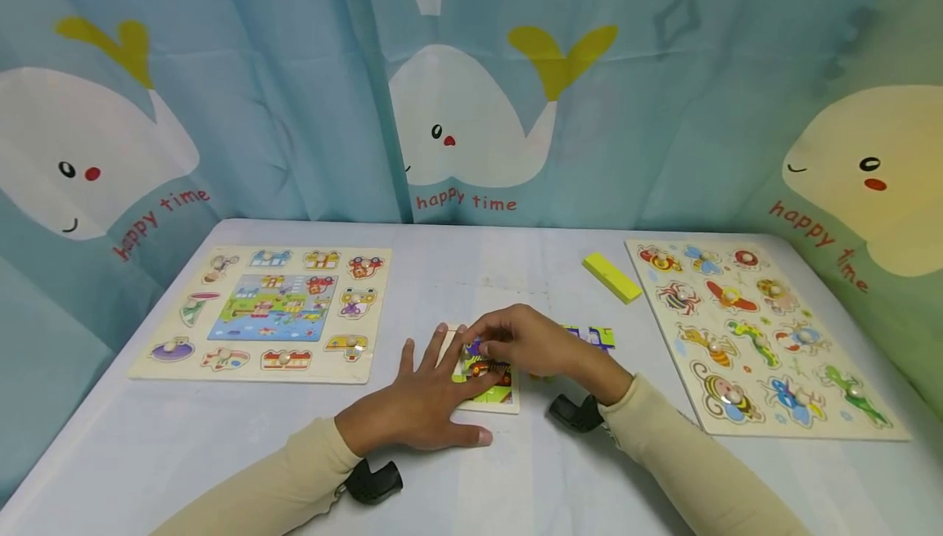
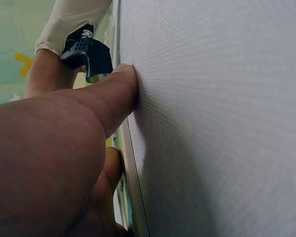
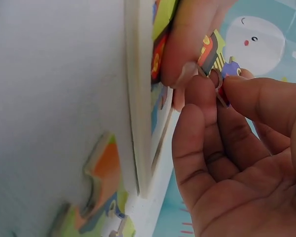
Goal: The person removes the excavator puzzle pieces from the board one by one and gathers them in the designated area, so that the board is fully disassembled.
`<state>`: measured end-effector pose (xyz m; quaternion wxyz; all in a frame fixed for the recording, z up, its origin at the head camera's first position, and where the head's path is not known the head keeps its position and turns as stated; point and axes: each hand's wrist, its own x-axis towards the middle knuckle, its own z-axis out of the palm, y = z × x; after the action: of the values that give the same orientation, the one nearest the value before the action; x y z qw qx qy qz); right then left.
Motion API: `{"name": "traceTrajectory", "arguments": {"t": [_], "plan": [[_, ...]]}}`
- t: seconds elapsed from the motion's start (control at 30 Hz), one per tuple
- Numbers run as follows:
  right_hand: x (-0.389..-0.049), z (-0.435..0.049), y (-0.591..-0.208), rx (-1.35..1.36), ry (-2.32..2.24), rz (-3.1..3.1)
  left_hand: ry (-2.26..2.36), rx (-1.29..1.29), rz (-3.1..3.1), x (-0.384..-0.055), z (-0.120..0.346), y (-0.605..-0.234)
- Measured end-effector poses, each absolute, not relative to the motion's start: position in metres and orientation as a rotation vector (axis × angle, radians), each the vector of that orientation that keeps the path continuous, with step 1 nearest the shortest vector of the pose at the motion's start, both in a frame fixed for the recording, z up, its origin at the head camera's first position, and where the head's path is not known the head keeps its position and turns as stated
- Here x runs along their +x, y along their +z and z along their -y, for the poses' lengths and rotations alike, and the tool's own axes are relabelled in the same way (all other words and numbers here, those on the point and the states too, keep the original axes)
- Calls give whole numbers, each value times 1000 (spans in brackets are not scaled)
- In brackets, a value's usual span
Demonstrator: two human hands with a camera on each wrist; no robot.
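Note:
A small wooden jigsaw board [image 1: 504, 407] with a bright vehicle picture lies at the middle of the table, partly hidden by both hands. Spread across its left side and front is my left hand [image 1: 423, 407], fingers straight, thumb touching the tabletop in the left wrist view. My right hand [image 1: 532, 348] is over the board's right part. Between thumb and fingertips it pinches a colourful jigsaw piece [image 3: 210, 55], which stands tilted in the right wrist view. Beyond the right hand lie loose jigsaw pieces [image 1: 601, 337], partly covered by it; one orange and green piece [image 3: 107, 170] shows closer up.
A knobbed vehicle puzzle board [image 1: 193, 274] lies at the left, a knobbed insect puzzle board [image 1: 803, 430] at the right. Near the latter rests a yellow block [image 1: 611, 277]. Black camera mounts [image 1: 374, 482] sit under the wrists. A whale-print curtain [image 1: 317, 135] hangs behind the table.

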<state>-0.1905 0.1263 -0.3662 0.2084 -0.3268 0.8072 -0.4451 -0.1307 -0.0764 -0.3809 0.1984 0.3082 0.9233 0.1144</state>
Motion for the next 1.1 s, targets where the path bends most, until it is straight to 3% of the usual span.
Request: {"name": "traceTrajectory", "arguments": {"t": [1.1], "plan": [[-206,-163,-354,-884,-1187,-2439,312,827,-2584,-130,75,-382]]}}
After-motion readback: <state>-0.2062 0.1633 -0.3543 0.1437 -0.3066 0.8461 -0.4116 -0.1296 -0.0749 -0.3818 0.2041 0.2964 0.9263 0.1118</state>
